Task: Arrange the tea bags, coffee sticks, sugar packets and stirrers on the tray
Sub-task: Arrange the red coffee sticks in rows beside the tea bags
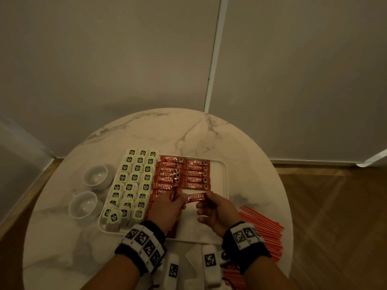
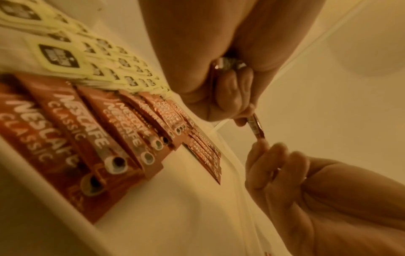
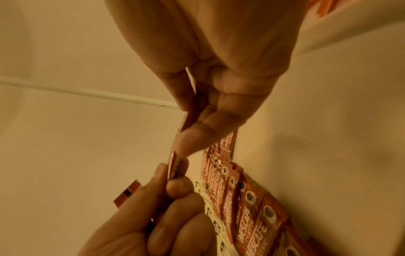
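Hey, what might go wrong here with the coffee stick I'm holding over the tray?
1. The coffee stick is pinched only at its ends by the left hand and right hand; a loose grip might drop it crooked.
2. Lowering it may nudge the neat coffee rows on the tray.

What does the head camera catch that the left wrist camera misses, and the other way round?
Only the head view shows the two white cups, the orange stirrers beside the tray and the round marble table. Only the left wrist view shows the left hand from beneath. Both show the tea bags, the Nescafe sticks in rows, and both hands with a grip on one coffee stick.
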`<state>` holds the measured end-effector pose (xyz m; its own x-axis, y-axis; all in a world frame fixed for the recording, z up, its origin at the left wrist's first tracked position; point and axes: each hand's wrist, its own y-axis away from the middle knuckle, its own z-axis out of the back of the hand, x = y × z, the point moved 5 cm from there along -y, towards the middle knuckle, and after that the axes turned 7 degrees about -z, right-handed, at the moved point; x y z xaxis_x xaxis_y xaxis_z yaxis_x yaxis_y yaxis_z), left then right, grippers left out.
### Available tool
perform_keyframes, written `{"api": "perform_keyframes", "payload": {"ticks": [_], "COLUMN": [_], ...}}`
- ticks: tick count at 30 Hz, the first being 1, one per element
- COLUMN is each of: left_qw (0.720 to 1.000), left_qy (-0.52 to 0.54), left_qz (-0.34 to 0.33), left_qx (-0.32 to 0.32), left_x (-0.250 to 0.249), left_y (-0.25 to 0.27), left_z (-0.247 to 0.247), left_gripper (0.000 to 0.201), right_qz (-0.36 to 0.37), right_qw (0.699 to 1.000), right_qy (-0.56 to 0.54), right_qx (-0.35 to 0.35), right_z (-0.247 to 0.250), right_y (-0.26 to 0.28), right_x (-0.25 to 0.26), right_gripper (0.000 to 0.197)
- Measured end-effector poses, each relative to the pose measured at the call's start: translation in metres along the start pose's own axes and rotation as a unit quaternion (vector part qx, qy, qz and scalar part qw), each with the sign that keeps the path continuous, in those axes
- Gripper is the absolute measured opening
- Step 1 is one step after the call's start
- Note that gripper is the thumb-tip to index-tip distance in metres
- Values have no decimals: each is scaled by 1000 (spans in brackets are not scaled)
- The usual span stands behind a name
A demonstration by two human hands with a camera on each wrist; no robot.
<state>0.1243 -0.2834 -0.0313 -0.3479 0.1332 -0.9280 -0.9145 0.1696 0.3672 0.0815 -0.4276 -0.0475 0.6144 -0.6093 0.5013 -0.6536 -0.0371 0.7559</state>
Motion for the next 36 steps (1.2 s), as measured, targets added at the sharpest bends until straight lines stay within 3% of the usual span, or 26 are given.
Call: {"api": "perform_keyframes", "payload": {"ticks": [4,8,11,14,17,20,23,25,28,36], "left_qw": [995,988,990,991,994,996,995,995,995,994], "left_qy": [-88,-138,-123,-113,-99,-80,-83,-79,-61,-60], "left_qz": [-34,-30,-14,-8,19,25,15,20,25,41], "left_qx": [-32,-59,-74,-67,-47,-40,-55,-63,-76,-77], "left_x": [-2,4,10,12,16,14,11,12,11,13], "left_y": [-4,-7,-5,-1,0,2,2,2,4,7], "left_z": [6,10,9,7,7,11,16,20,22,26], "left_gripper": [23,29,39,32,25,23,22,20,19,23], "right_qz": [-23,3,22,45,98,181,206,169,123,117], "right_qw": [1000,993,977,948,891,785,667,621,593,587], "right_qy": [6,87,151,239,361,526,683,744,776,779], "right_qx": [-15,-79,-149,-203,-257,-272,-215,-181,-175,-185], "right_z": [5,15,25,30,30,23,7,3,6,-1], "right_y": [-4,-12,-20,-25,-20,-7,0,-3,-8,-13], "right_x": [-5,-4,-2,4,9,8,-6,-18,-25,-26], "right_gripper": [19,14,12,13,29,39,50,58,64,66]}}
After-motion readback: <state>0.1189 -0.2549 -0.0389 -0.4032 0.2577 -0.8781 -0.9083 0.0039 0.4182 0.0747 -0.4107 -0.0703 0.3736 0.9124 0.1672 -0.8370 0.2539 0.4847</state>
